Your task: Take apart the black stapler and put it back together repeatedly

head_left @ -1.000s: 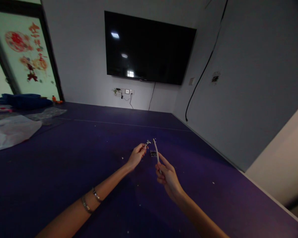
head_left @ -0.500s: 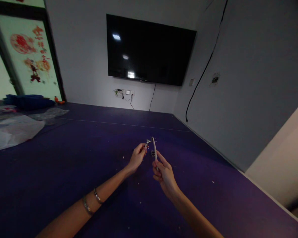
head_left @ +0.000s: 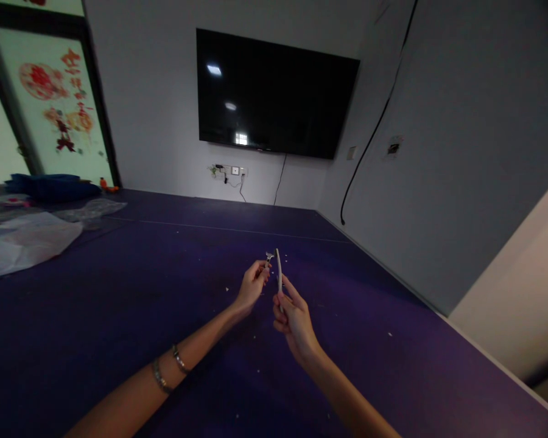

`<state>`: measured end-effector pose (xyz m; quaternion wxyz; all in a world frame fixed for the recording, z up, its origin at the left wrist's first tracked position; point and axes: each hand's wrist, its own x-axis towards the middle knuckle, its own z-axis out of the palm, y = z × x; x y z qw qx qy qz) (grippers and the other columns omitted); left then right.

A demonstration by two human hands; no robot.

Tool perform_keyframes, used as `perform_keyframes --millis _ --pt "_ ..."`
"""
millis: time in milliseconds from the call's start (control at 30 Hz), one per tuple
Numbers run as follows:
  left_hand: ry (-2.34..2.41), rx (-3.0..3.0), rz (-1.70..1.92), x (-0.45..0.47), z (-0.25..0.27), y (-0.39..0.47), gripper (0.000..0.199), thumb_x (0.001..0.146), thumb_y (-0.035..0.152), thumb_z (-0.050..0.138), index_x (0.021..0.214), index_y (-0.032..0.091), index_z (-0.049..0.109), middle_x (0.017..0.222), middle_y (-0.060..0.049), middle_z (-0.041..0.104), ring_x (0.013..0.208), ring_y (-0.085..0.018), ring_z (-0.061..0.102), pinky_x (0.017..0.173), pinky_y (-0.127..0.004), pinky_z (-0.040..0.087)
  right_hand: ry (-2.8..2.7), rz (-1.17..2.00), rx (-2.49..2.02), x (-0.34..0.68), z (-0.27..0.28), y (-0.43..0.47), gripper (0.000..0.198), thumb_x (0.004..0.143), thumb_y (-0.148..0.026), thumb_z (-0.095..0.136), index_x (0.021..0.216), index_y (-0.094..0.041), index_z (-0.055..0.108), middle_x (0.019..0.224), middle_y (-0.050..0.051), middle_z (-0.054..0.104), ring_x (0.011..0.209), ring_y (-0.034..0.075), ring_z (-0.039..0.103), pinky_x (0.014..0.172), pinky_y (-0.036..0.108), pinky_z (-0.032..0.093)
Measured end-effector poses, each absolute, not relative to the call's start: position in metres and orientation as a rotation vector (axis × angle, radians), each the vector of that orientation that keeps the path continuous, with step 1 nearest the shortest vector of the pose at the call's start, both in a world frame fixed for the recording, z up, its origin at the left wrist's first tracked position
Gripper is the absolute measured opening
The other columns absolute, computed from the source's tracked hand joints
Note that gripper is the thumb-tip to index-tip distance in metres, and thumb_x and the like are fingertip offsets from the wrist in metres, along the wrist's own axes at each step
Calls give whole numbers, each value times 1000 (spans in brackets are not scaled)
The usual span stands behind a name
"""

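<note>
My left hand (head_left: 252, 289) pinches a small silvery razor (head_left: 269, 257) by its handle, with the T-shaped head pointing up. In my right hand (head_left: 298, 325) is a slim white toothbrush (head_left: 279, 271), held nearly upright by its lower part. The toothbrush's dark bristles face left, right beside the razor's head; whether they touch is too small to tell. Both hands are over the dark purple surface (head_left: 187, 292). Small white bits (head_left: 227, 289) are scattered on it around my hands.
Clear plastic and white sheets (head_left: 31, 243) lie at the left, with a dark blue cloth-like bundle (head_left: 52, 187) behind them. A black television (head_left: 274, 97) hangs on the far wall. A black cable (head_left: 369, 140) dangles along the right wall.
My right hand has shifted a little left with the toothbrush. A small dark item that showed behind the brush handle is now mostly hidden. The left hand has barely moved.
</note>
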<state>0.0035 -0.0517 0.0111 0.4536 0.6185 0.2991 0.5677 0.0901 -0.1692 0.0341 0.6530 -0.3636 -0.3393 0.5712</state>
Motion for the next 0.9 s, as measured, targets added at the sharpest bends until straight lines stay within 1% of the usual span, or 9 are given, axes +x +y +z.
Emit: perform_keyframes --millis 167,367,500,600,800,900 --pt "766 1473 1457 2 13 -49 22 77 35 55 89 17 57 63 3 48 56 -10 44 52 -19 36 -769 1347 -843 83 28 -178 63 70 -33 64 129 -28 42 64 -7 43 41 2 23 37 16 12" --pt "738 1500 1413 5 13 -58 20 77 33 55 89 17 57 65 2 50 58 -10 45 55 -21 37 -739 1260 -816 84 42 -169 61 69 -29 63 127 -27 44 61 -7 40 41 2 21 37 17 11" --pt "750 1527 1418 4 14 -58 20 76 33 55 88 17 57 66 2 51 60 -11 46 56 -21 37 -738 1290 -825 76 38 -175 61 70 -30 62 128 -29 42 62 -7 39 41 3 22 37 17 11" --pt "778 1494 1445 3 16 -55 20 75 34 55 87 17 56 63 3 49 58 -10 45 56 -21 36 -741 1311 -828 72 33 -182 60 71 -30 62 128 -29 42 63 -7 39 41 3 22 37 16 11" --pt "734 1479 1439 4 16 -59 18 75 32 57 85 17 56 66 2 51 60 -10 46 57 -21 37 -726 1279 -804 79 42 -173 62 69 -27 63 128 -29 42 63 -7 41 42 3 22 37 17 12" --pt "730 1468 1438 4 14 -60 16 75 30 58 83 17 55 65 3 50 60 -10 45 57 -21 36 -730 1302 -814 76 39 -176 63 70 -29 62 129 -30 40 64 -7 40 42 3 24 37 16 13"
